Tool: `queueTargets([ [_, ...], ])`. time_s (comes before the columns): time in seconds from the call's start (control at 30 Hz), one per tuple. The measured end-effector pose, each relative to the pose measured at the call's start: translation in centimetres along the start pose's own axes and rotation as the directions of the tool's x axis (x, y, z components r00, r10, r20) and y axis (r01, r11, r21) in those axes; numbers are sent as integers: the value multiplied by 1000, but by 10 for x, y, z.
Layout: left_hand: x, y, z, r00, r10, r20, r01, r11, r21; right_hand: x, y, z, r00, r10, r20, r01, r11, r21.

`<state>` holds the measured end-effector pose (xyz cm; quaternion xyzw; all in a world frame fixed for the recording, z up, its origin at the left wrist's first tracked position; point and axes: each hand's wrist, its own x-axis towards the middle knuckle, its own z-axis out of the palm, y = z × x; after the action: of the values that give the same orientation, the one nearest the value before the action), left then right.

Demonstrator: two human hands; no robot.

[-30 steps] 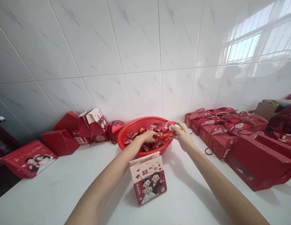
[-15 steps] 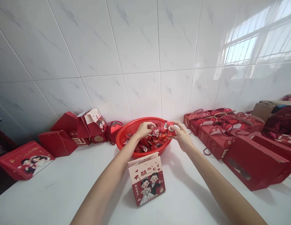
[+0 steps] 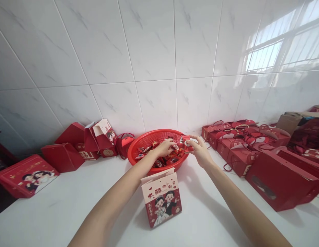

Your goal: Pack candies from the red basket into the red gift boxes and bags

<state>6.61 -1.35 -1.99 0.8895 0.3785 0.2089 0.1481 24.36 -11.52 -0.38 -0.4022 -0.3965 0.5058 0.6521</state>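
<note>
One red packet is kept pinched by the right hand at the right rim of the red basket. The left hand, raised moments earlier, has been lowered among wrapped sweets inside; its grip cannot be told. Picking seems unfinished.

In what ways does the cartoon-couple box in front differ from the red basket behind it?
The cartoon-couple box is angular, with flat faces; the red basket is rounded. The cartoon-couple box carries cream and dark-red printing, while the red basket is plain bright red with many small holes. The red basket looks wider than the cartoon-couple box. Both stand on the white tabletop.
</note>
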Motion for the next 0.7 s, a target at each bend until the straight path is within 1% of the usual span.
queueTargets([
  [0.07, 3, 4, 2, 999, 19, 40, -19, 1000, 3, 0, 0, -1, 1000, -9, 22, 9, 1000, -12],
  [0.13, 5, 6, -1, 999, 5, 38, -6, 1000, 9, 0, -2, -1, 998, -20, 52, 21, 999, -26],
  [0.2, 5, 9, -6, 999, -6, -43, 5, 1000, -13, 0, -3, -2, 997, -33, 69, 36, 999, -33],
  [0.27, 2, 13, -13, 988, -19, -156, -3, 991, -137, 0, -4, -2, 998, -33, 51, 35, 999, -26],
  [0.33, -1, 19, -18, 974, -29, -226, -55, 932, -358, -1, -4, -1, 1000, -20, 19, 20, 1000, -13],
  [0.4, -5, 25, -21, 974, -10, -226, -118, 828, -548, -1, -4, -1, 1000, 2, 9, -2, 1000, 7],
  [0.43, -6, 28, -22, 976, 6, -218, -140, 782, -607, -1, -4, -1, 1000, 10, 17, -11, 1000, 21],
  [0.5, -9, 33, -23, 979, 34, -202, -163, 727, -667, -1, -5, -2, 998, 29, 57, -32, 998, 52],
  [0.6, -9, 33, -23, 978, 39, -203, -171, 705, -689, 0, -5, -3, 990, 60, 131, -71, 995, 77],
  [0.67, -7, 28, -22, 976, -3, -219, -156, 694, -703, 0, -4, -3, 989, 70, 131, -80, 994, 73],
  [0.7, -5, 25, -21, 973, -44, -225, -133, 692, -710, 0, -4, -3, 991, 69, 116, -77, 995, 70],
])
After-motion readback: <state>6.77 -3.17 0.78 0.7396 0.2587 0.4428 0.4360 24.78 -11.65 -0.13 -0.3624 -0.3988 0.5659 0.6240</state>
